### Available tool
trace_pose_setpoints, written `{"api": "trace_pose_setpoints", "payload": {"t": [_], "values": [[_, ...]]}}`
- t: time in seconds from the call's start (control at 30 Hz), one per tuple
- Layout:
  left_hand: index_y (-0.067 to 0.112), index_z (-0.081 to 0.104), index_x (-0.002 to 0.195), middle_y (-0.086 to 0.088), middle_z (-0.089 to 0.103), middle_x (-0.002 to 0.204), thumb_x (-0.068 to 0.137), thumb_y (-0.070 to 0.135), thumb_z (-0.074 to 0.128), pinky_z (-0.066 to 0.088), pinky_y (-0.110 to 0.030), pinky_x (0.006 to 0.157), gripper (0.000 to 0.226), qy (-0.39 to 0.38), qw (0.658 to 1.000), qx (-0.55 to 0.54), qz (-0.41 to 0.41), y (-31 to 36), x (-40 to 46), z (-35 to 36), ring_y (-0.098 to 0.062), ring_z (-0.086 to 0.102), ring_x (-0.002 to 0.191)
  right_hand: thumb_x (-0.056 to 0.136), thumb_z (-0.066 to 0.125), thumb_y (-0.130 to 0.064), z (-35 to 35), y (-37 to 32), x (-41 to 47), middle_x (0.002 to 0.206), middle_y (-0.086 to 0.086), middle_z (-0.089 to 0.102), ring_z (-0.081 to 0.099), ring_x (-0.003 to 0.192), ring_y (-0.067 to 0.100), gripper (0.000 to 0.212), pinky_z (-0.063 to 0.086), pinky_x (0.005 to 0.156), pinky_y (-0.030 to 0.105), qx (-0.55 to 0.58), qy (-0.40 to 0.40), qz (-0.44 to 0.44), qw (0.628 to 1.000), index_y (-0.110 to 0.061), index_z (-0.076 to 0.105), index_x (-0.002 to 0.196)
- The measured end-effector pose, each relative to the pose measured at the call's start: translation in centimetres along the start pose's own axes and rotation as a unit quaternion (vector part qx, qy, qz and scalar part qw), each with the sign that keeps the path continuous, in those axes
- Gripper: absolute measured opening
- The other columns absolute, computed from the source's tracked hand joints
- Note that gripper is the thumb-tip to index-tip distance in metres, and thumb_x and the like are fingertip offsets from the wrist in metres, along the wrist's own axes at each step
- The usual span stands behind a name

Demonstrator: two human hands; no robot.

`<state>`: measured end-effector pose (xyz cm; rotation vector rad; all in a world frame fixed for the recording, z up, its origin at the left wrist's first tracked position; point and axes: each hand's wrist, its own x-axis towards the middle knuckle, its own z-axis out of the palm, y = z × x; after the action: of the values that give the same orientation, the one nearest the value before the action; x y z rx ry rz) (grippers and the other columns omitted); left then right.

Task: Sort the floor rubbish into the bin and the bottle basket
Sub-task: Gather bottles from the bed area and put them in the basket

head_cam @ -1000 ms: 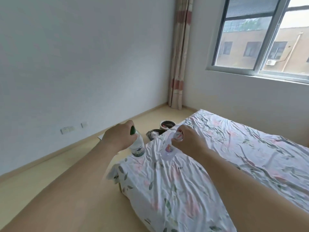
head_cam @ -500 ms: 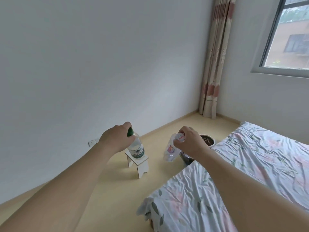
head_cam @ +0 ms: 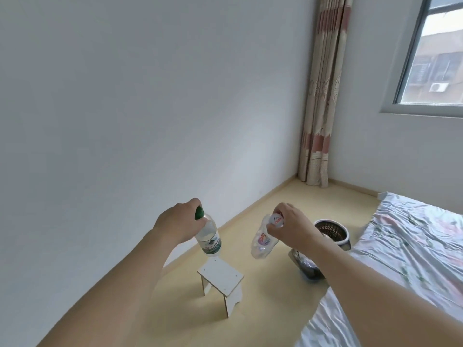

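Two bottles (head_cam: 210,240) (head_cam: 263,242), two hands (head_cam: 175,225) (head_cam: 294,227), two containers (head_cam: 332,232) (head_cam: 307,267), one stool (head_cam: 220,275), one bed (head_cam: 400,259).

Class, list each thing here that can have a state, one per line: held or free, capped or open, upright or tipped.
Left hand: grips green-capped bottle.
Green-capped bottle: capped, held aloft, roughly upright.
Right hand: grips crushed clear bottle.
Crushed clear bottle: capped, hanging tilted.
Small stool: upright on floor.

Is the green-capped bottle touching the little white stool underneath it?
Cannot tell. In the head view the left hand holds the green-capped bottle by its neck, and its base overlaps the white stool's far edge, so no gap or contact shows plainly.
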<state>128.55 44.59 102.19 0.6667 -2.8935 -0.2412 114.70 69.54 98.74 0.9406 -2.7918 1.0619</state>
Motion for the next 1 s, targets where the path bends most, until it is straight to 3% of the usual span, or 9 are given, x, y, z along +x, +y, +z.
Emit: {"api": "trace_pose_setpoints", "payload": {"t": [0.1, 0.27, 0.7, 0.83, 1.0], "values": [[0.025, 0.046, 0.097, 0.003, 0.06, 0.081, 0.089, 0.04, 0.048, 0.043, -0.028, 0.058, 0.017, 0.012, 1.0, 0.001, 0.022, -4.2, 7.9, -1.3, -0.019, 0.059, 0.071, 0.079, 0.062, -0.029, 2.1, -2.1, 6.2, 0.089, -0.005, 0.051, 0.053, 0.078, 0.016, 0.018, 0.047, 0.07, 0.032, -0.01, 0.029, 0.013, 0.999, -0.018, 0.052, 0.089], [0.025, 0.046, 0.1, 0.004, 0.06, 0.081, 0.089, 0.04, 0.045, 0.042, -0.028, 0.057, 0.018, 0.004, 0.998, -0.006, 0.062, -5.7, 18.5, -0.1, -0.019, 0.06, 0.07, 0.082, 0.061, -0.028, 3.3, -2.2, 14.1, 0.093, -0.003, 0.052, 0.053, 0.08, 0.017, 0.017, 0.049, 0.071, 0.032, -0.044, 0.04, 0.046, 0.997, -0.017, 0.052, 0.092], [0.027, 0.045, 0.098, 0.005, 0.058, 0.08, 0.089, 0.043, 0.048, 0.045, -0.029, 0.06, 0.018, 0.027, 0.989, -0.019, 0.144, -1.8, 42.9, 2.0, -0.018, 0.057, 0.07, 0.081, 0.063, -0.029, 1.9, 4.4, 33.2, 0.096, -0.003, 0.051, 0.054, 0.079, 0.017, 0.022, 0.052, 0.072, 0.037, -0.034, 0.11, 0.092, 0.989, -0.015, 0.054, 0.096], [0.027, 0.045, 0.096, 0.005, 0.057, 0.08, 0.089, 0.042, 0.049, 0.042, -0.027, 0.056, 0.017, 0.0, 0.986, -0.001, 0.168, 0.4, 49.1, 2.9, -0.016, 0.055, 0.068, 0.08, 0.061, -0.03, 1.1, 7.2, 37.6, 0.095, -0.005, 0.05, 0.055, 0.078, 0.017, 0.02, 0.053, 0.071, 0.039, -0.026, 0.124, 0.121, 0.985, -0.017, 0.054, 0.093], [0.026, 0.046, 0.095, 0.005, 0.057, 0.079, 0.089, 0.041, 0.049, 0.038, -0.027, 0.054, 0.016, 0.003, 0.977, -0.017, 0.211, 4.3, 57.3, 3.8, -0.015, 0.054, 0.067, 0.078, 0.063, -0.032, -0.6, 11.5, 42.8, 0.093, -0.006, 0.05, 0.053, 0.075, 0.013, 0.021, 0.048, 0.064, 0.031, -0.064, 0.151, 0.144, 0.976, -0.02, 0.053, 0.092]]}}
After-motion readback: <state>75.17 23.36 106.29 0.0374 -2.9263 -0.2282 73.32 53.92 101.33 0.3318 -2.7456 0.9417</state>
